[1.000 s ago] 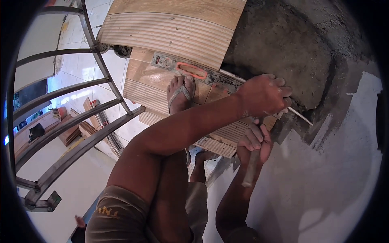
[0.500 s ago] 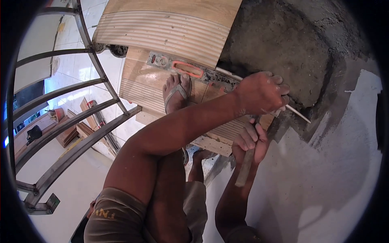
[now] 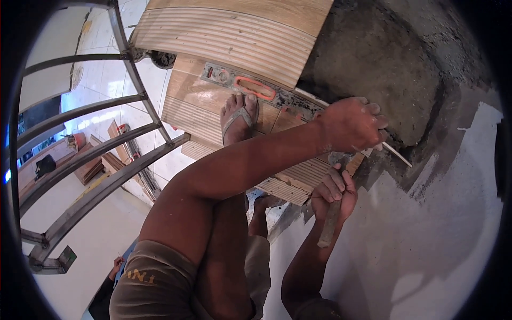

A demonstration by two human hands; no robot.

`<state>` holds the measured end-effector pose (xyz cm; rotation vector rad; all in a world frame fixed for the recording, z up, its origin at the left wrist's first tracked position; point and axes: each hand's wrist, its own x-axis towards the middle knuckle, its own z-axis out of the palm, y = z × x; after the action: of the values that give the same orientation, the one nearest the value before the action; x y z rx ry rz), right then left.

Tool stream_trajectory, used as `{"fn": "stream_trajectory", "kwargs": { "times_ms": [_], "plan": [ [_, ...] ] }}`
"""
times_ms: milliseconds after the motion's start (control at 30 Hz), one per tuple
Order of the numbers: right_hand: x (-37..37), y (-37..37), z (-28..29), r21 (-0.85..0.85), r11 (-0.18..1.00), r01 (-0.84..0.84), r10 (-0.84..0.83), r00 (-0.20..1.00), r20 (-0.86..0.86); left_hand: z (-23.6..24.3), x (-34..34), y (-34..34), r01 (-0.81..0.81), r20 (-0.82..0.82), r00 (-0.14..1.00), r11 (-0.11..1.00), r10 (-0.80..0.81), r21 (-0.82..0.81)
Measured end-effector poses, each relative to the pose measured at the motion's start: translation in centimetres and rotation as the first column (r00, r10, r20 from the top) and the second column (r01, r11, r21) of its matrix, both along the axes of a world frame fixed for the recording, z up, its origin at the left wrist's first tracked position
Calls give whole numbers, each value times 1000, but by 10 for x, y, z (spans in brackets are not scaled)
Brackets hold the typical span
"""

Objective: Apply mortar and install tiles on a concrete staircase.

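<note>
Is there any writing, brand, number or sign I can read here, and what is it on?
Brown-grey garment: yellow lettering, which I won't copy out.
Level with an orange-rimmed opening: any marks are too small to read.
Tool handle in the right hand: no lettering visible.

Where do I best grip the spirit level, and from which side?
Probably the orange-rimmed slot of the level, from above and its left end: the long opening suits a grip, and that end lies uncovered, while the sandalled foot crowds the near edge and the left hand seems to hide the right end.
</note>
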<state>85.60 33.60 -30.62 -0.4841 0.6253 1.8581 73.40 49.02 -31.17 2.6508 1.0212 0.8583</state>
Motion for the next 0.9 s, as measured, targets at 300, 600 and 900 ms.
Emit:
{"fn": "stream_trajectory", "kwargs": {
  "times_ms": [300,600,900],
  "plan": [
    [-9,-13,12,39,999,-35,34,999,32,-2,3,-1,10,-37,999,1000,-11,-27],
    [-8,-10,15,110,989,-104,97,993,66,-1,0,1,13,-10,1000,1000,-13,-12],
    [-9,-23,8,26,998,-57,53,988,146,4,3,1,-18,-7,1000,1000,19,15]
  ]
}}
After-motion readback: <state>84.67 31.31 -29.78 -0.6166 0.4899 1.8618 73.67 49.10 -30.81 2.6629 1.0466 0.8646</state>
